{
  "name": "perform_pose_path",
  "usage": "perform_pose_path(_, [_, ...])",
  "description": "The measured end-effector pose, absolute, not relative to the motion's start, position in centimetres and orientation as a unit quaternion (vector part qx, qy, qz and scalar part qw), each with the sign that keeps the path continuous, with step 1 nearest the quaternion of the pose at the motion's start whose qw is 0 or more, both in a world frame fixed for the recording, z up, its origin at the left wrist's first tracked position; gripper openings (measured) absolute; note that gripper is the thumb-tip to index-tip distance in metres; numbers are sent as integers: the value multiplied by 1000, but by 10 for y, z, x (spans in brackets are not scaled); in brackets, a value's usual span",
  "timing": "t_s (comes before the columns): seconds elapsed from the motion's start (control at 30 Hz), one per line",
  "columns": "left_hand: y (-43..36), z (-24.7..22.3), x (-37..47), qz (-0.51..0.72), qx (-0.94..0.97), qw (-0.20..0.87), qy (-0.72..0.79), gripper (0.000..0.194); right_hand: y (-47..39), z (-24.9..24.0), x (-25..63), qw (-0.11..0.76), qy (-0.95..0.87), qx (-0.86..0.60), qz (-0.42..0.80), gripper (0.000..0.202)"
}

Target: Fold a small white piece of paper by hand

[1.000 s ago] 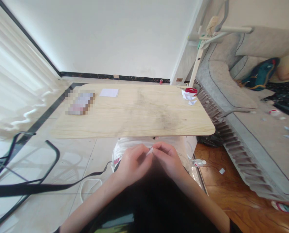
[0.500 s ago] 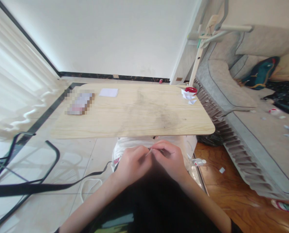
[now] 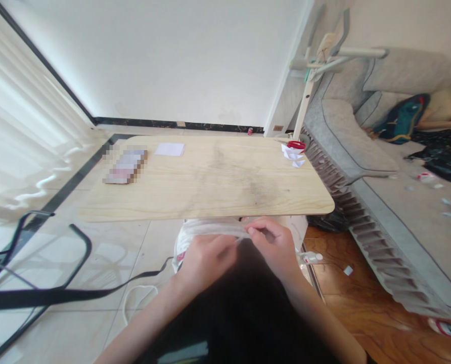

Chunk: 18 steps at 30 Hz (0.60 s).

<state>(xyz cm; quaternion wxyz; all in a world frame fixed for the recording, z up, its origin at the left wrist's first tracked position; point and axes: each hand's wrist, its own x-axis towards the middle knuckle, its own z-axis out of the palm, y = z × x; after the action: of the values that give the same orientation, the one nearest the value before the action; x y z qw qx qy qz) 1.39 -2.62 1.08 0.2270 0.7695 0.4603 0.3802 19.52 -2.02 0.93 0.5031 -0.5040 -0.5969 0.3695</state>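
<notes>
Both hands are over my lap, just below the near edge of the wooden table (image 3: 210,194). My left hand (image 3: 210,259) is closed, its fingertips pinching a small pale piece, perhaps paper (image 3: 241,237); most of the piece is hidden. My right hand (image 3: 273,245) has thumb and index finger pressed together a little to the right; what they hold, if anything, is too small to make out. Folded white paper shapes (image 3: 292,155) and red-handled scissors (image 3: 296,146) lie at the table's far right. A white paper stack (image 3: 170,149) lies at the far left.
A blurred-out flat object (image 3: 126,167) rests on the table's left side. Beyond the table's right end stands a grey sofa (image 3: 407,202), where a person sits beside a dark teal bag (image 3: 403,119). A chair frame (image 3: 79,247) and black strap (image 3: 96,293) are at left.
My right hand has moved slightly away from my left, so the fingertips are farther apart. The whole view has shifted a little, and more of the person on the sofa shows.
</notes>
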Motion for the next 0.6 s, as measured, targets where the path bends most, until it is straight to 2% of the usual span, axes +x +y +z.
perform_pose_path(0.2, [-26, 19, 15, 369, 682, 392, 495, 19, -23, 15, 194, 464, -609, -461, 448, 13])
perform_pose_path(0.37, [-29, 18, 16, 374, 670, 413, 490, 22, -22, 14, 191, 453, -590, -446, 497, 2])
perform_pose_path(0.6, [-27, 15, 13, 367, 662, 413, 506, 25, -24, 10, 190, 452, -587, -449, 500, 5])
